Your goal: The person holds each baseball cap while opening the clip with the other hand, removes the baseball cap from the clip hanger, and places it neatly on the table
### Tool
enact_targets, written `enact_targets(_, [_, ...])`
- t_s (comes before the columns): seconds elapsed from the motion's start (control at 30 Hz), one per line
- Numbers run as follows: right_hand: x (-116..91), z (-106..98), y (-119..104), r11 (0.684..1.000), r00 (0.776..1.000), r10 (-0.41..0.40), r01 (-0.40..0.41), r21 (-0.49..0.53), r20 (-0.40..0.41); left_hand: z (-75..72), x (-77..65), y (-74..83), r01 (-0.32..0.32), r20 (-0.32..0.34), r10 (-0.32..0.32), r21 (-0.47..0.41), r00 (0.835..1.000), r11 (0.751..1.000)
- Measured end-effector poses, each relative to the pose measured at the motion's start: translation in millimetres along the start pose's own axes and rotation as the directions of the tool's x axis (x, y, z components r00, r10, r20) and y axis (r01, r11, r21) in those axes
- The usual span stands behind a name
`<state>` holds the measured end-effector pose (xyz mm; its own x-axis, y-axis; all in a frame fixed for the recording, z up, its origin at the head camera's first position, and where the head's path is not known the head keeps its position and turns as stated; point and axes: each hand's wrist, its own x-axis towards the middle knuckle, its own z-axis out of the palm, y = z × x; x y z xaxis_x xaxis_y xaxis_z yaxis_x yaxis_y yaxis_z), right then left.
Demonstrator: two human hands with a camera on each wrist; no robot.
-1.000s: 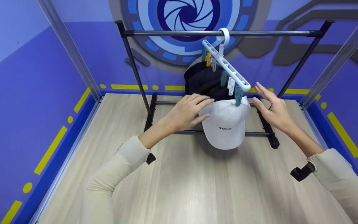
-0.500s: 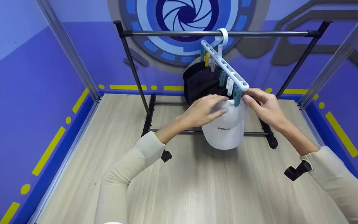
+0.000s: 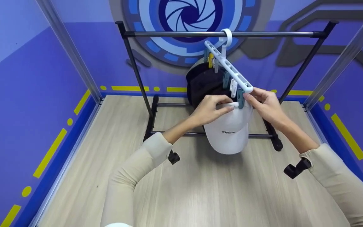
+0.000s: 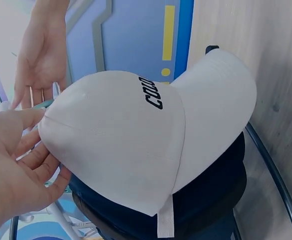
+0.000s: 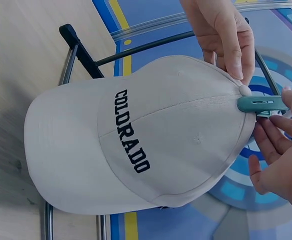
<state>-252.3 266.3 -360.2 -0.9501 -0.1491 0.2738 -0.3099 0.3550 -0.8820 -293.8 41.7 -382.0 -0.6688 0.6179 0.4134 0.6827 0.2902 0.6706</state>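
Observation:
A white baseball cap (image 3: 228,135), lettered COLORADO in the right wrist view, hangs brim-down from a green clothespin (image 5: 263,103). That clothespin sits at the front end of a white clip hanger (image 3: 232,67) and bites the crown beside the top button. My left hand (image 3: 208,108) pinches the crown just left of the clothespin, thumb in front and fingers behind. With thumb and fingers, my right hand (image 3: 268,108) pinches the clothespin's upper end, close under the hanger's tip. Behind the white cap hangs a black cap (image 3: 205,82), partly hidden by it.
The hanger hooks over the top bar (image 3: 175,33) of a black metal rack on a wood-grain table (image 3: 181,189). More clips, including a yellow clip (image 3: 210,60) and a white clip (image 3: 233,88), line the hanger. Blue panels (image 3: 27,94) enclose the sides and back.
My left hand has moved right along the cap to its top and now pinches it. My right hand has come left from the air onto the green clothespin. The cap has dipped slightly.

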Motion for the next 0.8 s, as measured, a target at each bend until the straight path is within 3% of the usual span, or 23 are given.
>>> enact_targets(0.23, [6,0,3,0.993,0.999,0.038,-0.04,0.11,0.019,6.0,3.3,0.9,0.007,0.006,-0.007,-0.002,1.0,1.0])
enact_targets(0.57, [9,0,1,0.983,0.997,0.08,-0.082,0.164,0.018,11.4,5.4,0.4,0.019,-0.004,-0.019,-0.031,1.0,0.999])
enact_targets(0.8, [9,2,1,0.955,0.993,0.113,-0.105,0.276,-0.014,13.6,4.3,1.9,0.052,-0.013,-0.052,-0.034,0.999,0.998])
